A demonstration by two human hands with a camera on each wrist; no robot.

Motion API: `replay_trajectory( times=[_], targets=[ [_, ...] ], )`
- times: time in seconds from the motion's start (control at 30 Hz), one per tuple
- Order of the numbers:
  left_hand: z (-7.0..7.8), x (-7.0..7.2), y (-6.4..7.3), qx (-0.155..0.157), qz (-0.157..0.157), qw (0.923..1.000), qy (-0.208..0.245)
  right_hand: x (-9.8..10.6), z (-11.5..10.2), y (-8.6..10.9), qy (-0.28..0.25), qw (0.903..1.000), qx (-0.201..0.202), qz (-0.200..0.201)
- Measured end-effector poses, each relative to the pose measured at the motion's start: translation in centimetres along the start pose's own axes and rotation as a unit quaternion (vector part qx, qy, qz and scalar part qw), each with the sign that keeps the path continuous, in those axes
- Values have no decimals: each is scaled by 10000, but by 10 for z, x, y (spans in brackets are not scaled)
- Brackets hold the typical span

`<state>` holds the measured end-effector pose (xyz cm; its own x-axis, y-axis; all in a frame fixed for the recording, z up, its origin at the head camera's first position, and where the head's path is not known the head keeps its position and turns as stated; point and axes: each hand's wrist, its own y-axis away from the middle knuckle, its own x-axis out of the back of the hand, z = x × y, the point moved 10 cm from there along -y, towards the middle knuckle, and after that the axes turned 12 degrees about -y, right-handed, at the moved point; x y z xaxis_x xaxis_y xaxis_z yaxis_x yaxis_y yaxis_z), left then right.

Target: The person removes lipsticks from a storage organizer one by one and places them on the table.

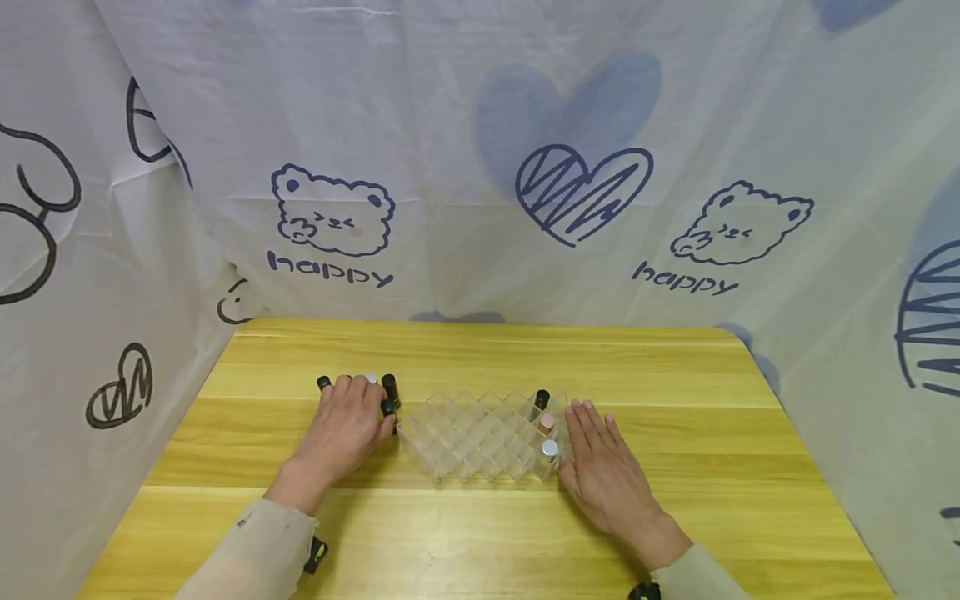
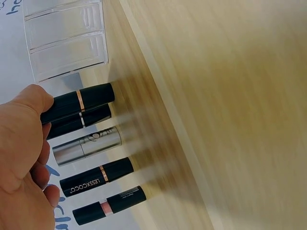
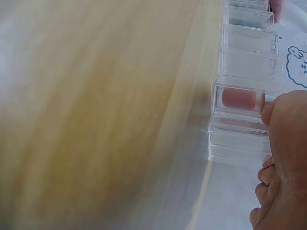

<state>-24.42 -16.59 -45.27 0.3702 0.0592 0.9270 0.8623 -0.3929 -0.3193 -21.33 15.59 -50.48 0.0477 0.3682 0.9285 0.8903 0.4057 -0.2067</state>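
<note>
My left hand (image 1: pixel 347 427) pinches the cap end of a black lipstick with a gold band (image 2: pixel 80 101), thumb on its near side. This lipstick stands upright beside the left end of a clear lipstick organizer (image 1: pixel 480 442). Close behind it in the left wrist view is another black lipstick with a silver band (image 2: pixel 82 122). My right hand (image 1: pixel 603 471) lies with straight fingers along the organizer's right end. Three lipsticks stand in the right-hand cells: one black-capped (image 1: pixel 542 399), one with a pinkish cap (image 1: pixel 547 423) and one with a silver-white top (image 1: pixel 550 448).
In the left wrist view a silver tube (image 2: pixel 88 146), a black lettered lipstick (image 2: pixel 97 177) and a black lipstick with a pink band (image 2: pixel 109 206) stand in a row. All this is on a yellow wood-grain table (image 1: pixel 480 542). A printed white cloth (image 1: pixel 450 125) hangs behind.
</note>
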Motion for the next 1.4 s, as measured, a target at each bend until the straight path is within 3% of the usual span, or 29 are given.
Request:
replay_trajectory(
  times=[0.6,0.93,1.07,1.4],
  targets=[
    [-4,-2,0,89,-70,9999,78,1,-1,-1,-28,10000,14,5],
    [-2,18,-4,227,488,9979,347,0,0,-2,-7,10000,28,25],
    [10,31,-9,173,587,9967,531,0,0,-1,-19,10000,48,50],
    [60,64,-21,-307,993,9916,769,3,-2,1,92,9998,124,113]
  ],
)
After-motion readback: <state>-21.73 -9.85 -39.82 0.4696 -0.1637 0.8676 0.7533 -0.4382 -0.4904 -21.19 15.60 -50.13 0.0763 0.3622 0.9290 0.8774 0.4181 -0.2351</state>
